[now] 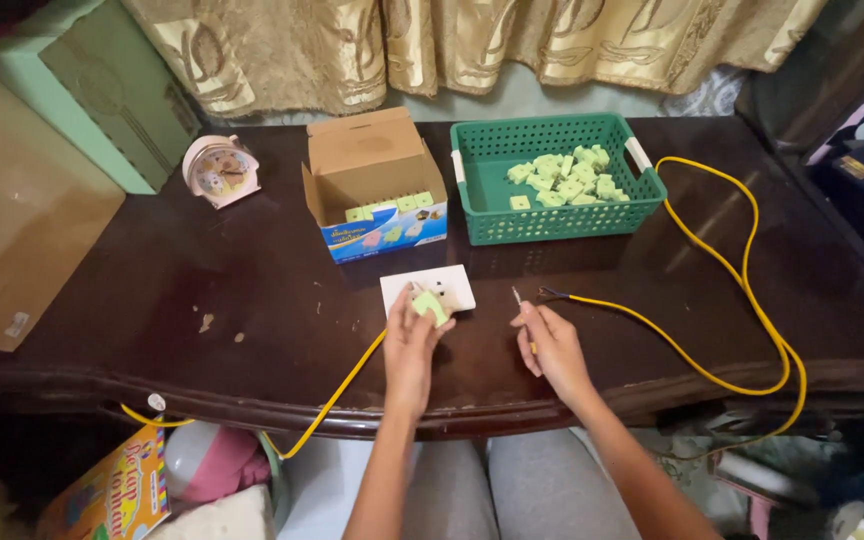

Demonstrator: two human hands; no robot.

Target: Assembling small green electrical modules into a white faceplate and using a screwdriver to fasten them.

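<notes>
My left hand [412, 335] holds a small pale green block [430, 305] over a white plate [450, 284] lying on the dark wooden table [252, 330]. My right hand [550, 340] pinches a thin tool, its tip sticking up near the stripped end of a yellow cable [722, 260]. The cable loops right around the table and another stretch runs under my left hand off the front edge.
A green plastic basket [552, 225] holds several pale green blocks. An open cardboard box [372, 195] beside it holds more of them. A small pink clock [220, 170] stands at the back left. Curtains hang behind; boxes lean at the left.
</notes>
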